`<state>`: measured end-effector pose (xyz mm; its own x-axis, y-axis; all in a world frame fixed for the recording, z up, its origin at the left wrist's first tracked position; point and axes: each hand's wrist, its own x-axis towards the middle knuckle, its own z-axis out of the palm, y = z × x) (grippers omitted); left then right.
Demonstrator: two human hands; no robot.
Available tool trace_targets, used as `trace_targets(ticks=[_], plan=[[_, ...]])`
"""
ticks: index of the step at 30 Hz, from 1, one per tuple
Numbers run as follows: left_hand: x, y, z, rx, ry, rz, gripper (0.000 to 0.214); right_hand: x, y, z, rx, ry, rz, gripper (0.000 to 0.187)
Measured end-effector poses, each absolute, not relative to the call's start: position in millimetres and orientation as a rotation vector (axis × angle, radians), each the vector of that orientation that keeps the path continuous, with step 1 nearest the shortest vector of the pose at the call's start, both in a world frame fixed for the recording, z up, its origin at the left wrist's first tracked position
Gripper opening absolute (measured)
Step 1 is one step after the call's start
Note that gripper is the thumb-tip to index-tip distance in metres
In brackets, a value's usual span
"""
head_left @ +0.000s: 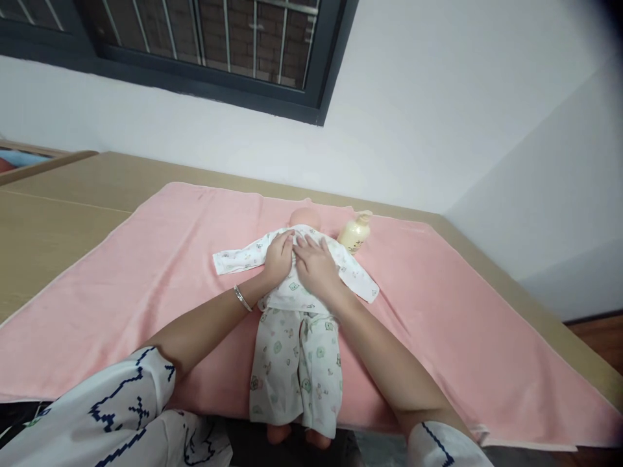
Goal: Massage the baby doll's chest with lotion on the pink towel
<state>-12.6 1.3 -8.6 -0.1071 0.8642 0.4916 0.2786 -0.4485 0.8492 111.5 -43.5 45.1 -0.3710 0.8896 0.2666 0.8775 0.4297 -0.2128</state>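
A baby doll (292,301) lies stretched out on a pink blanket (195,227). It wears a white long-sleeved top and trousers with a small print, and its sleeves spread to both sides. The doll's smooth head points away from me; its feet stick out at the near edge. My left hand (279,259) rests on the left of the upper body, its fingers extended. My right hand (315,264) lies flat beside it, fingers spread on the cloth. The two hands nearly touch, and neither grips anything. Whether the doll lies face up or face down I cannot tell.
A pale yellow pump bottle (355,232) stands on the blanket by the doll's right sleeve. Beneath the blanket is a wooden tabletop (63,207). Behind it rise a white wall (399,117) and a dark-framed window (209,65) with bars.
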Motion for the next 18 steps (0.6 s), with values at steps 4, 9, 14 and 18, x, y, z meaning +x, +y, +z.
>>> trace_targets(ticks=[4,9,14,18], plan=[[-12.4,1.6,-7.7,1.724,1.283,1.562,0.040,117.6,-34.3,42.5,-1.472,-2.321,0.174,0.048],[-8.6,1.2,-7.8,1.937,1.452,1.438,0.040,143.3,-6.5,33.7,-1.660,-2.084,0.282,0.057],[-9.1,9.6,-3.7,2.146,1.555,1.187,0.044,134.3,-16.6,37.1,-1.757,-2.114,0.180,0.059],[-8.8,12.6,0.8,2.191,1.624,1.091,0.045,119.3,-34.5,43.4,-1.764,-2.217,0.132,0.057]])
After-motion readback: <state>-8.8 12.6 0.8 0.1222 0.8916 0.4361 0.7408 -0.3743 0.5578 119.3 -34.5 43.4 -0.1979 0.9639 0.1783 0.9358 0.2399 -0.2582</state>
